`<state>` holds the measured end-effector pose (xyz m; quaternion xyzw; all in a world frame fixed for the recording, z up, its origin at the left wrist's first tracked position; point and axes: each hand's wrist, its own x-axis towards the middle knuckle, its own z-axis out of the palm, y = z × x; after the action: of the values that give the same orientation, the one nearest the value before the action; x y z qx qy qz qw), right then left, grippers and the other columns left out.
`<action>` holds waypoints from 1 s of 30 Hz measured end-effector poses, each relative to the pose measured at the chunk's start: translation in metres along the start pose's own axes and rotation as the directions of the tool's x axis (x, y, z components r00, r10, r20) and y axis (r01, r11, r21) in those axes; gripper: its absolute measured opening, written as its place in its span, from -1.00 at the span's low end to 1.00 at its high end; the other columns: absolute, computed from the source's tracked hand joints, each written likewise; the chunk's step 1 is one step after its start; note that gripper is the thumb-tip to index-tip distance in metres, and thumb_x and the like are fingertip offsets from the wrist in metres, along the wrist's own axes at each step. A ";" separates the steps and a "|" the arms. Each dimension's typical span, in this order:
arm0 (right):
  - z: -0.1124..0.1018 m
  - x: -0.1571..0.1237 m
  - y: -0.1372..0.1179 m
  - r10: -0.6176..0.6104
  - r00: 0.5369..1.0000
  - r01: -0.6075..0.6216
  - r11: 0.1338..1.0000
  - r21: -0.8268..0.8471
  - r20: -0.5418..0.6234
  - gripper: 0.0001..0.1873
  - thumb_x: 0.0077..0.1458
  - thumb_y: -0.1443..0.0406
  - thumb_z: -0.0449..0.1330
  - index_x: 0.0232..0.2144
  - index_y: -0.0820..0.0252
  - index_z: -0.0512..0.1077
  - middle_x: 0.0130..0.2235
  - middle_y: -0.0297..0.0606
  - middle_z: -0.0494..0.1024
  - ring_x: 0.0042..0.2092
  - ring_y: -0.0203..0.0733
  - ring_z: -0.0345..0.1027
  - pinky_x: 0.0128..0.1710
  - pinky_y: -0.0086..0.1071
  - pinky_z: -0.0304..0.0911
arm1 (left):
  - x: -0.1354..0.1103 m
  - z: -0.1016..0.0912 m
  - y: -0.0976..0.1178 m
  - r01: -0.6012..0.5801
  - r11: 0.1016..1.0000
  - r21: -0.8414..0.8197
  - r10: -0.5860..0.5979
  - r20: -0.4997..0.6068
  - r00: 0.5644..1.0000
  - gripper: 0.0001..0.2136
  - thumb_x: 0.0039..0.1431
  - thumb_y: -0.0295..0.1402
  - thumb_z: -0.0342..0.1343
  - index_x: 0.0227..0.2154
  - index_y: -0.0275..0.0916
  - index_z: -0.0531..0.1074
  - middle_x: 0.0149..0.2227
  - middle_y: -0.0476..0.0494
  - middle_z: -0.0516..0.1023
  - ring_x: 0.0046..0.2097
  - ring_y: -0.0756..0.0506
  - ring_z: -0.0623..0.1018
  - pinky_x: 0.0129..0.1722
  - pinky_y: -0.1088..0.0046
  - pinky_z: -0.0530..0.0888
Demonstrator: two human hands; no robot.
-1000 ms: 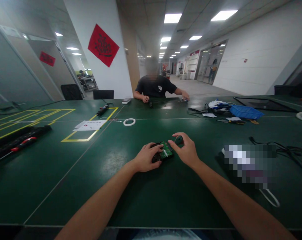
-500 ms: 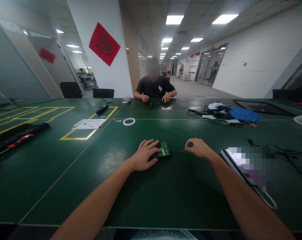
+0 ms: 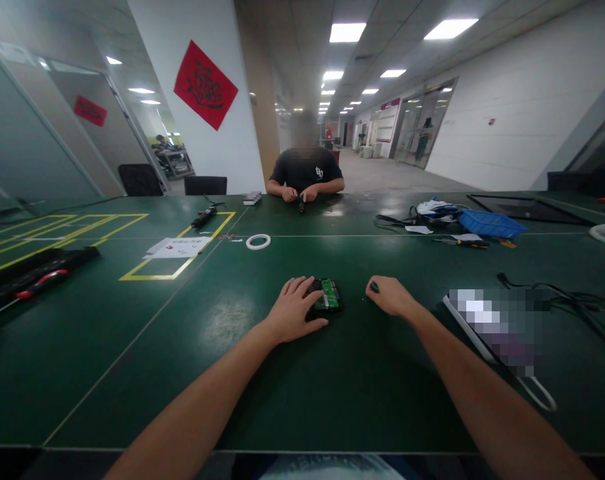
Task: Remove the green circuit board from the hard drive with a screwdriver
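A hard drive (image 3: 329,297) with a green circuit board facing up lies on the green table in front of me. My left hand (image 3: 298,310) rests over its left side, fingers spread and thumb stretched along the near edge. To the right of the drive, my right hand (image 3: 386,295) is closed, low over the table. Between its thumb and index finger shows the end of a small dark rounded tool (image 3: 374,287); the rest is hidden in the hand. A tiny bright speck (image 3: 363,299), perhaps a screw, lies beside these fingers.
Across the table (image 3: 262,400) a person (image 3: 306,170) handles a small dark object. Further out lie a white ring (image 3: 258,242), papers (image 3: 177,247), a blue basket (image 3: 491,225) and yellow-black pliers (image 3: 465,243). A pixelated device (image 3: 475,333) and black cables (image 3: 572,300) are at right.
My right hand has shifted slightly left, nearer the drive, and turned a little. The left fingers have slid back somewhat, baring more of the drive. The person opposite has brought both hands together.
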<state>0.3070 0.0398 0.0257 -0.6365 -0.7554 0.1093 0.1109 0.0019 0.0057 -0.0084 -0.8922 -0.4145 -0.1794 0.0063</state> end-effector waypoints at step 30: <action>0.020 -0.023 -0.067 -0.428 0.897 0.441 0.870 0.221 -0.106 -0.90 0.17 0.32 0.23 -0.24 0.12 0.51 -0.16 -0.25 0.60 -0.12 -0.15 0.45 -0.08 -0.31 0.27 | -0.007 -0.011 -0.008 -0.152 0.984 -0.092 0.157 0.051 0.986 -0.51 0.24 -0.04 0.19 0.22 0.05 0.38 0.39 -0.18 0.17 0.38 -0.35 0.17 0.35 -0.15 0.02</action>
<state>0.2418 0.0050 0.0270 -0.4348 -0.8571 0.1548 0.2287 -0.0115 0.0040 -0.0012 -0.9259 -0.3356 -0.1705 -0.0307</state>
